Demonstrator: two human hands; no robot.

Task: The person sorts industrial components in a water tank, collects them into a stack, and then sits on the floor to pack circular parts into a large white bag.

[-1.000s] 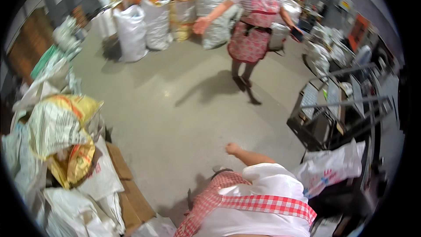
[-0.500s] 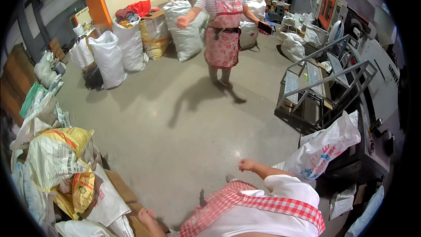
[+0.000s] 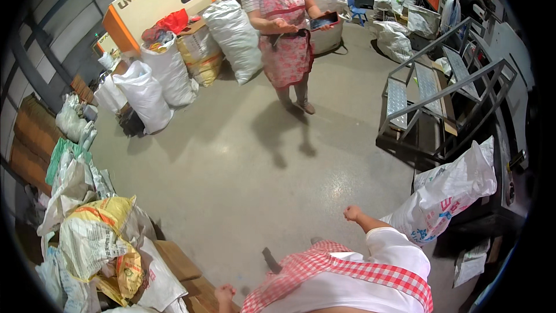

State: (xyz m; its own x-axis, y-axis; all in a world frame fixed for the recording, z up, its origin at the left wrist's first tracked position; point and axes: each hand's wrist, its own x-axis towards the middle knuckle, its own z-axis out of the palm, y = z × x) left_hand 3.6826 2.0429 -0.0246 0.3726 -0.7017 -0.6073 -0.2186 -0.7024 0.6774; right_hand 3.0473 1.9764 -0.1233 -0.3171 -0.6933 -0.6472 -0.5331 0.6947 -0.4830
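My right hand (image 3: pixel 351 214) hangs above the grey floor, with the white sack (image 3: pixel 449 197) leaning beside that arm. Its fingers are curled in, and nothing shows in them. Low in the view, my left hand (image 3: pixel 226 293) is next to the cardboard (image 3: pixel 194 281), also with curled fingers and no visible object. I wear a red checked apron (image 3: pixel 289 281) over a white top. Ahead stands a person in a pink flowered apron (image 3: pixel 286 52), who holds a dark phone-like device (image 3: pixel 324 21) in one hand and has the other hand close to it.
A heap of yellow and white sacks (image 3: pixel 95 237) lies on the left. Full white sacks (image 3: pixel 145 95) line the back by an orange and cream machine (image 3: pixel 156 0). Metal steps (image 3: pixel 425 90) and a grey machine stand on the right. Several bags lie farther back.
The person ahead has drawn an outstretched hand in toward the device and raised it. My view has shifted; both my hands have swung a little, the left one away from the cardboard.
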